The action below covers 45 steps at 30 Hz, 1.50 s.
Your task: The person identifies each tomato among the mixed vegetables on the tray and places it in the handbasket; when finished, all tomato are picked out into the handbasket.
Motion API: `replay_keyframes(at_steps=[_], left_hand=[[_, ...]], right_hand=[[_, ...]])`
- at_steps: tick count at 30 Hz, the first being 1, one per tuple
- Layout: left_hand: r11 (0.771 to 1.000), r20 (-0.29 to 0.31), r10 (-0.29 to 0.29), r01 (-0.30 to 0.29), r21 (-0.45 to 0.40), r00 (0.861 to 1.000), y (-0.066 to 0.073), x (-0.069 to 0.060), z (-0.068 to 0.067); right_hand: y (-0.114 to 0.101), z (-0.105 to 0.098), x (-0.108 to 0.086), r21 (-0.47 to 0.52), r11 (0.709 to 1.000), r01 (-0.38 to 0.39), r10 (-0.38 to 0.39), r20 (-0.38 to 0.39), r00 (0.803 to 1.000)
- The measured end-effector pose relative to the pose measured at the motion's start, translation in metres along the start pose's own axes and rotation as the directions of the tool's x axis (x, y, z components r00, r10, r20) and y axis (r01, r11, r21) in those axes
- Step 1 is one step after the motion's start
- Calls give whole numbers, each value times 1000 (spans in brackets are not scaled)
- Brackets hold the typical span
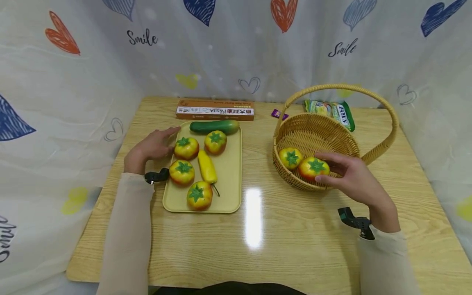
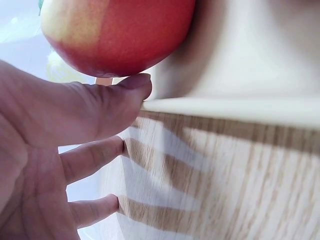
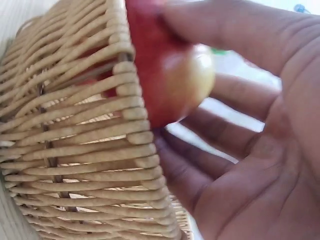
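In the head view my right hand (image 1: 346,176) holds a yellow-red tomato (image 1: 313,168) at the front rim of the wicker basket (image 1: 317,131), thumb on one side and fingers on the other. Another tomato (image 1: 290,158) lies in the basket to its left. The right wrist view shows the held tomato (image 3: 170,70) against the woven rim (image 3: 135,100). My left hand (image 1: 153,147) is at the left edge of the beige tray (image 1: 230,172), fingers extended, its thumb (image 2: 115,100) by a tomato (image 2: 120,35). Several tomatoes, a yellow pepper (image 1: 207,167) and a cucumber (image 1: 214,127) lie on the tray.
A pasta box (image 1: 215,110) lies behind the tray. Behind the basket is a green packet (image 1: 332,112), and a small purple packet (image 1: 279,114) is to its left. The basket's tall handle (image 1: 339,87) arches over it. A patterned curtain (image 1: 221,53) stands behind the table.
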State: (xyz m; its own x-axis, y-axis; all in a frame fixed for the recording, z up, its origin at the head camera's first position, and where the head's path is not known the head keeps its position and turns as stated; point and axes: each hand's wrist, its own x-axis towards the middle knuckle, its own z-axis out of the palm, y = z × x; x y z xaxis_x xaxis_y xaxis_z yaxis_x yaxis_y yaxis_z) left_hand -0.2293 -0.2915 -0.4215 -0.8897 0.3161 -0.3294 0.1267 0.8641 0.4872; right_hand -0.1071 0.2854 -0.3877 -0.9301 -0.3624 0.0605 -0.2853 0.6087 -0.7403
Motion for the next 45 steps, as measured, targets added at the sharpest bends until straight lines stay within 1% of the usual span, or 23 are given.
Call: replay_keyframes(at_steps=[4, 7, 10, 17, 21, 24, 28, 32, 35, 39, 45], left_hand=[[1000, -1, 1, -1, -10, 1000, 1, -2, -1], [1000, 2, -5, 5, -15, 1000, 2, -2, 0], [1000, 2, -11, 11, -10, 1000, 1, -1, 1], [1000, 2, -7, 7, -4, 1000, 0, -1, 1], [1000, 10, -20, 20, -2, 1000, 2, -2, 2], [1000, 9, -6, 6, 9, 1000, 2, -3, 2], [999, 3, 18, -18, 27, 1000, 0, -2, 1], [1000, 0, 16, -16, 27, 1000, 0, -2, 0], [1000, 2, 7, -7, 19, 1000, -1, -2, 0], [1000, 8, -6, 6, 10, 1000, -1, -2, -1], [1000, 11, 1, -1, 11, 1000, -1, 0, -1]], right_hand=[[3, 5, 6, -99, 994, -35, 40, 51, 998], [1, 10, 13, -133, 991, -33, 42, 62, 997], [-1, 17, 23, -145, 989, -36, 43, 48, 998], [-2, 32, 47, -124, 990, -67, 69, 14, 998], [0, 34, 50, -123, 989, -78, 80, 12, 997], [-1, 35, 48, -103, 991, -90, 90, -8, 996], [-5, 37, 48, -50, 997, -67, 64, -56, 996], [-17, 40, 56, 5, 1000, -12, 12, -73, 997], [-30, 46, 67, 30, 998, 51, -50, -48, 998], [-47, 61, 86, 59, 989, 133, -133, 3, 991], [-70, 92, 119, 133, 974, 183, -193, 64, 979]])
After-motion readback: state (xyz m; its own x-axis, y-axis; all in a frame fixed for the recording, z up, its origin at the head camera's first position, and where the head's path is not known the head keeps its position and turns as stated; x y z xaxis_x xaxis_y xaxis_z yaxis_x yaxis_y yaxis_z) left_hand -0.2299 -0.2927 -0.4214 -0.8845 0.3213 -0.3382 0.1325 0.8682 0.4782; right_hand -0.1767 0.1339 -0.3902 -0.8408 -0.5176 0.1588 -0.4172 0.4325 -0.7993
